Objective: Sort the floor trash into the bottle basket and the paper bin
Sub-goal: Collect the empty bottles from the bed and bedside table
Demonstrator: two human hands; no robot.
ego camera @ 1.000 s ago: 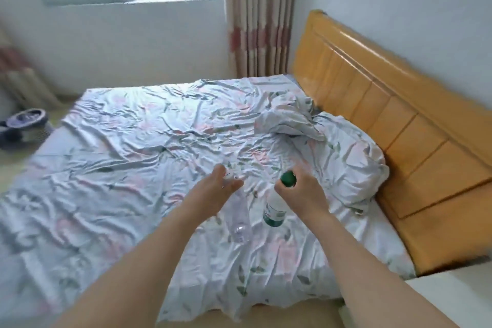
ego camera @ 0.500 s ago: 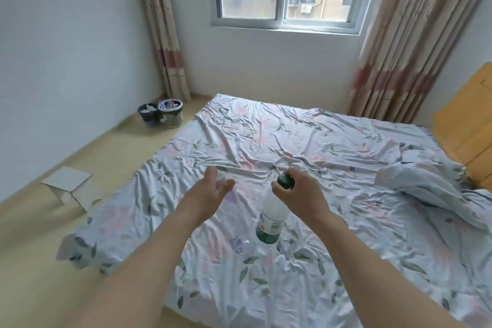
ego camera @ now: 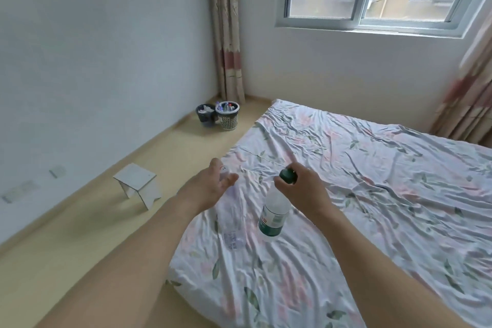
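The view has swung to the basket (ego camera: 228, 116); right hand (ego camera: 306, 189) fingers clamp a bottle (ego camera: 274, 214), left hand (ego camera: 213, 186) grips a clear bottle (ego camera: 230, 221), ready for carrying.

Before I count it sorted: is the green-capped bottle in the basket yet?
Not yet. The right hand holds the green-capped bottle over the bed, far from the basket.

bottle (ego camera: 274, 214): clear, green cap/label | sheet (ego camera: 372, 181): white, leaf print | bin (ego camera: 205, 114): prob. black

Two held bottles (ego camera: 271, 218), two bins (ego camera: 227, 116), one folded cardboard (ego camera: 137, 185).
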